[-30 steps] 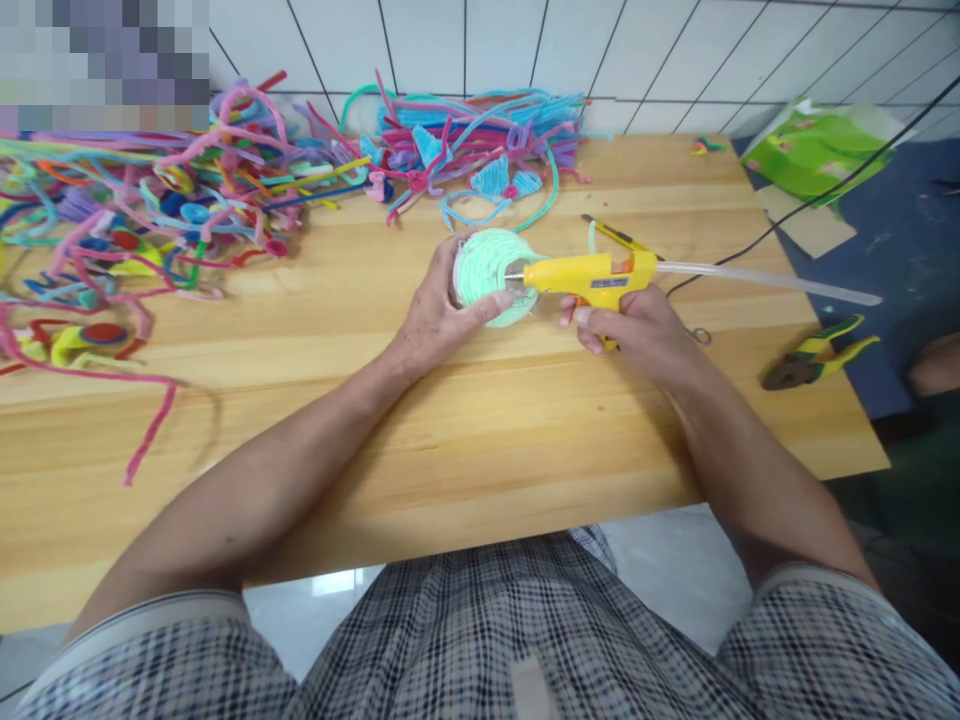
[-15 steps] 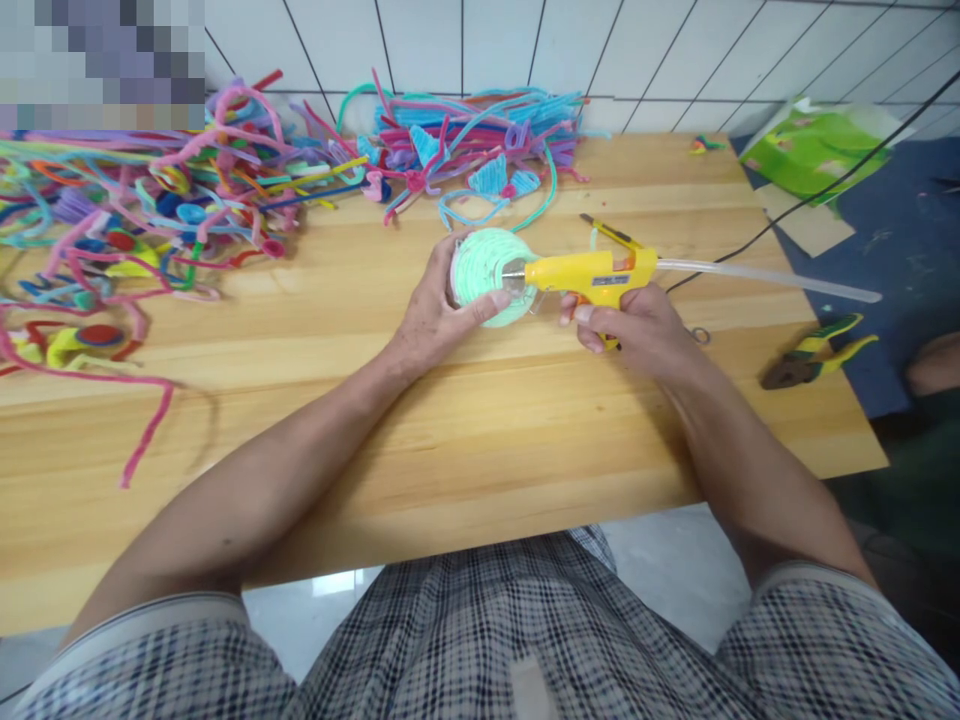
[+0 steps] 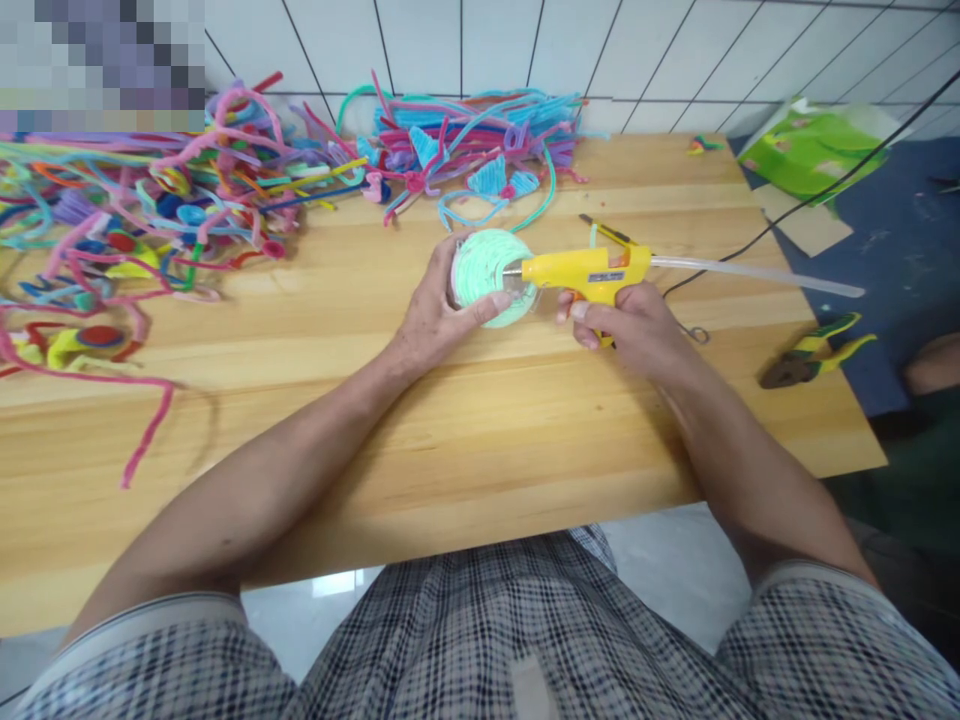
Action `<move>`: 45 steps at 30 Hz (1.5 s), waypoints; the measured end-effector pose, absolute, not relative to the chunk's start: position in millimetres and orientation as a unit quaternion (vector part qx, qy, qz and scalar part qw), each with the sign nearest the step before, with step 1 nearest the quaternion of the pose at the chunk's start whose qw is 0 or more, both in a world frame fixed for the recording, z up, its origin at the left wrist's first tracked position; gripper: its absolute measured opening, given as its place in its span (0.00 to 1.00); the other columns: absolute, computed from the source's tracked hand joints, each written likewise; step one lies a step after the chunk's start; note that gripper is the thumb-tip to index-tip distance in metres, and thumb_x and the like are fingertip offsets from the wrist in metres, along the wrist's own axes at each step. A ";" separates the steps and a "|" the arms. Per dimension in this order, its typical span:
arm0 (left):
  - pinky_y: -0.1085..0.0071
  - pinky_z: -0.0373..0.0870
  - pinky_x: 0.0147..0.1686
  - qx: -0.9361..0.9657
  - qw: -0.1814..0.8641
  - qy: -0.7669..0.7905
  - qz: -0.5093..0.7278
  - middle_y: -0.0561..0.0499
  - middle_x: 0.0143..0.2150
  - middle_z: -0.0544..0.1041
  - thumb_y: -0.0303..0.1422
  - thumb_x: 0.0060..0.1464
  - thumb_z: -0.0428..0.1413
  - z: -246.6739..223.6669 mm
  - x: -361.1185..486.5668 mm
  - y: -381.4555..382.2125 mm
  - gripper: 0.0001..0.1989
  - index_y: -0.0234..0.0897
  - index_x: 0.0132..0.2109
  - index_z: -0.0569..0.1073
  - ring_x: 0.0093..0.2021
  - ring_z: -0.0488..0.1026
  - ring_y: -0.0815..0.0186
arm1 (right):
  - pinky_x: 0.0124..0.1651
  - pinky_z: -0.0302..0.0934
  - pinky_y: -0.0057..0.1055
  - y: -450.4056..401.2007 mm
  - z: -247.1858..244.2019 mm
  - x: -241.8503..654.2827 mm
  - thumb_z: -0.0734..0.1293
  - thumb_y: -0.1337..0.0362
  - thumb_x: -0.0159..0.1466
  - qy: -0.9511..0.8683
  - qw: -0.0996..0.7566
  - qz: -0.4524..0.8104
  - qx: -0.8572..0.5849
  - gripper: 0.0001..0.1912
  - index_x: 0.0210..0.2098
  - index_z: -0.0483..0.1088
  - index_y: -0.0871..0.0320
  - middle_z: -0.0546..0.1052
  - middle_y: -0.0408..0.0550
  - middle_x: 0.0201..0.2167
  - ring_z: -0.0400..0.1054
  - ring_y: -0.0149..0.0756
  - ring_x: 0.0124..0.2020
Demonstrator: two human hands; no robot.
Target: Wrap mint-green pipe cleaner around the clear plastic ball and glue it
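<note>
Mint coil [image 3: 481,270], glue gun [image 3: 574,268]: in hands [image 3: 639,325] | clear stick [image 3: 757,271]: in gun's rear

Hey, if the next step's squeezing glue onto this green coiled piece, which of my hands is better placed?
Your right hand, most likely: it grips the yellow glue gun, whose nozzle points at the green coiled piece. Your left hand is occupied holding that piece.
</note>
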State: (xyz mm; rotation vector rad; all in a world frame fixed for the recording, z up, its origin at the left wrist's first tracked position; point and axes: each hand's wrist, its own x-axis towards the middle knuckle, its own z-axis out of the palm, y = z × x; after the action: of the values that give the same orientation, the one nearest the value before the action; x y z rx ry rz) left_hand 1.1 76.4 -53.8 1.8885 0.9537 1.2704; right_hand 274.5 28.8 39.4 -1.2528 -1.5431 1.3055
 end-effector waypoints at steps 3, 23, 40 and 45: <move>0.46 0.72 0.76 0.723 0.325 0.365 0.488 0.39 0.74 0.73 0.65 0.61 0.66 -54.5 1.2 76.4 0.46 0.48 0.75 0.62 0.74 0.74 0.43 | 0.34 0.64 0.35 28.9 36.5 275.3 0.76 0.60 0.61 -0.595 0.375 0.507 -0.499 0.07 0.31 0.75 0.53 0.76 0.47 0.32 0.73 0.37 0.35; 0.48 0.72 0.76 0.725 0.344 0.360 0.475 0.39 0.75 0.71 0.64 0.63 0.67 -52.7 -1.8 75.8 0.46 0.47 0.75 0.60 0.75 0.73 0.45 | 0.32 0.59 0.33 28.5 39.3 274.1 0.76 0.60 0.60 -0.600 0.364 0.527 -0.479 0.07 0.31 0.76 0.55 0.74 0.42 0.27 0.67 0.31 0.28; 0.47 0.68 0.79 0.725 0.342 0.365 0.473 0.39 0.76 0.72 0.65 0.61 0.66 -51.4 -1.1 75.4 0.47 0.47 0.75 0.61 0.78 0.70 0.44 | 0.33 0.64 0.35 29.6 34.4 273.2 0.78 0.55 0.63 -0.594 0.374 0.508 -0.500 0.12 0.31 0.76 0.52 0.77 0.47 0.33 0.68 0.33 0.30; 0.45 0.67 0.80 0.725 0.344 0.363 0.473 0.39 0.76 0.72 0.66 0.61 0.66 -53.6 -2.2 77.0 0.48 0.48 0.76 0.60 0.79 0.69 0.43 | 0.28 0.58 0.35 29.2 36.9 269.2 0.79 0.53 0.61 -0.576 0.369 0.523 -0.509 0.12 0.34 0.77 0.52 0.79 0.47 0.34 0.61 0.31 0.25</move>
State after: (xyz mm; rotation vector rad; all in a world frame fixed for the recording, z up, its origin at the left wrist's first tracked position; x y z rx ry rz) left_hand -2.2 77.0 -53.6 1.8842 0.9430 1.2299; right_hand 269.2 29.2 36.9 -1.3056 -1.4797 1.3419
